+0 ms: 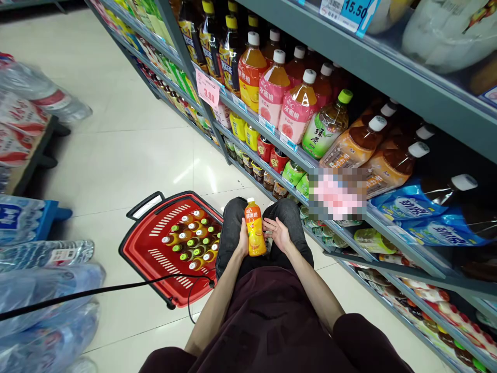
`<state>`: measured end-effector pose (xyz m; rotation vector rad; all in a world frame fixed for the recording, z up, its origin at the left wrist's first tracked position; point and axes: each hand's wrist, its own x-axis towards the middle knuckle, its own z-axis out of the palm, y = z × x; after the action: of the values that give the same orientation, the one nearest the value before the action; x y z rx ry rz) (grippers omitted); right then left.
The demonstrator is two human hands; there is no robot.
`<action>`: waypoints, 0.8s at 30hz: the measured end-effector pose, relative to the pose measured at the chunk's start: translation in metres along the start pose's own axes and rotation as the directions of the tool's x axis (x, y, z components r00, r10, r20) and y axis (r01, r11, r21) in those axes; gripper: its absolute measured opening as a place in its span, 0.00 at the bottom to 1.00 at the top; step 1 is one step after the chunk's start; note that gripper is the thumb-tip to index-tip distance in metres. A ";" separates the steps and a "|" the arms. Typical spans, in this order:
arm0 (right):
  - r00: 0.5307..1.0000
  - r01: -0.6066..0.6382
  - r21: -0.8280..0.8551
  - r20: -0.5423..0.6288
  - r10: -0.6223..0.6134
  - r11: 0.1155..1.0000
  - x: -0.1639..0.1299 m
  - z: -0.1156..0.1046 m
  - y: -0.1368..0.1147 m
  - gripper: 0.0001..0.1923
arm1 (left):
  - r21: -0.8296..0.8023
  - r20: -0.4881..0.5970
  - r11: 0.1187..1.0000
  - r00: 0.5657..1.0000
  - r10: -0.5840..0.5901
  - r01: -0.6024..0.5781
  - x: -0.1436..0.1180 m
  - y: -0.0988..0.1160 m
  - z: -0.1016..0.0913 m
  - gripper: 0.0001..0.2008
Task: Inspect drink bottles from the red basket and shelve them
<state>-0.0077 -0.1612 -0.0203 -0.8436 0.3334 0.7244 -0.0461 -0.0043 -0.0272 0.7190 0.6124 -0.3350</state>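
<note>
My left hand (244, 239) grips an orange juice bottle (255, 230) with a white cap, held upright over my knees. Just right of the bottle, my right hand (277, 232) has its fingers spread and nothing in it, fingertips close to the label. To my left on the floor stands a red shopping basket (155, 243) filled with several small bottles with green, orange and white caps (194, 241).
Grey store shelves (388, 67) run along the right, packed with large tea and juice bottles (297, 106), cans below, and price tags (208, 89). Shrink-wrapped water packs (42, 290) lie at the left. A black cable (97, 290) crosses the tiled floor (128, 145).
</note>
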 end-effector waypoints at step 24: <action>0.997 0.038 -0.066 -0.068 -0.042 0.997 0.006 -0.004 0.007 0.20 | -0.025 -0.009 0.996 0.997 0.083 -0.083 0.011 -0.007 -0.006 0.41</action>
<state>-0.0086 -0.1587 -0.0303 -0.9355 0.3553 0.6724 -0.0434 -0.0057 -0.0410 0.7198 0.5917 -0.2471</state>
